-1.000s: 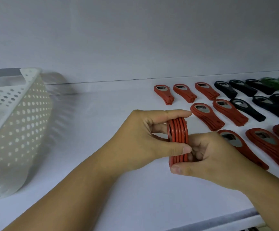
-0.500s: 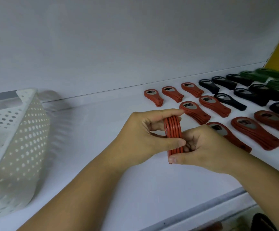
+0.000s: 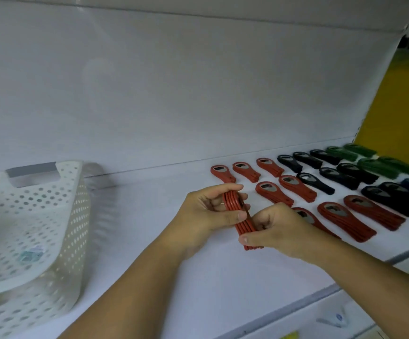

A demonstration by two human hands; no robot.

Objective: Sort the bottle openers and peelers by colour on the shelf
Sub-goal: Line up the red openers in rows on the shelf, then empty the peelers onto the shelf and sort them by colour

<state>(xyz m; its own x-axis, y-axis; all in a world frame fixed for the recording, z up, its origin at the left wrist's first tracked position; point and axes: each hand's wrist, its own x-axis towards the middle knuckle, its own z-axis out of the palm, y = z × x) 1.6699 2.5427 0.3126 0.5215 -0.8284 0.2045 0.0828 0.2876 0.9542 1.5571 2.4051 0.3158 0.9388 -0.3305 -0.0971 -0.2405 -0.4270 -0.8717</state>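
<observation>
Fingers (image 3: 230, 187) of the left hand (image 3: 198, 214) curl round the top of a stack of red bottle openers (image 3: 245, 228), index finger over the heads and thumb pressed against the near side, while the right hand (image 3: 279, 228) pinches the handle end of the same stack from below. The stack stands on edge between the two hands, tilted, just above the white shelf (image 3: 149, 228) and not lying on it. By the look of it the person is squaring the openers up into one neat bundle before setting them down, so the step in hand is adding to the red group. Just beside the hands, to the right, red piles (image 3: 273, 193) lie flat in rows with their metal heads toward the back wall; farther right come black piles (image 3: 338, 177), then green piles (image 3: 379, 165) at the far end. One red pile is partly hidden behind the right hand. The next move probably calls for turning the bundle flat and laying it at the left end of the red rows, head facing the same way, without nudging its neighbours. A white perforated basket (image 3: 51, 216) sits well apart on the left of the shelf.
</observation>
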